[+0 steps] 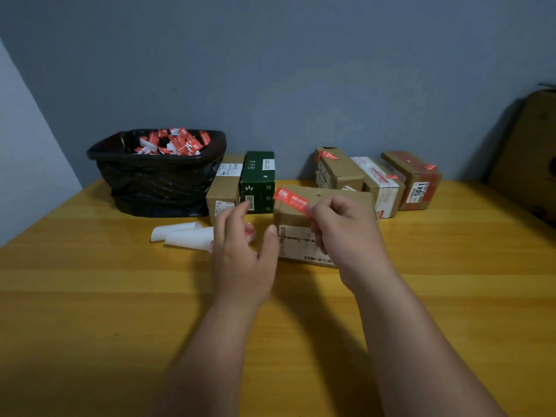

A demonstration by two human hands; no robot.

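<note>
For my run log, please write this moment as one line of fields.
right hand: pinches red sticker | left hand: open, beside it | red sticker: raised before cardboard box | black bin: far left

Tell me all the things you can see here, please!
table: one, yellow wood, under everything
wall: one, blue-grey, behind the table
bin: one, black, back left on the table
slips: many, red and white, in the bin
curled papers: two, white, in front of the bin
small box: one, brown, right of the bin
green box: one, dark green, beside the small box
near box: one, brown, middle of the table
stickered boxes: three, brown, back right
big box: one, brown, right edge
sticker: one, red, held up over the near box
left hand: one, open, near the sticker
right hand: one, pinching the sticker
</note>
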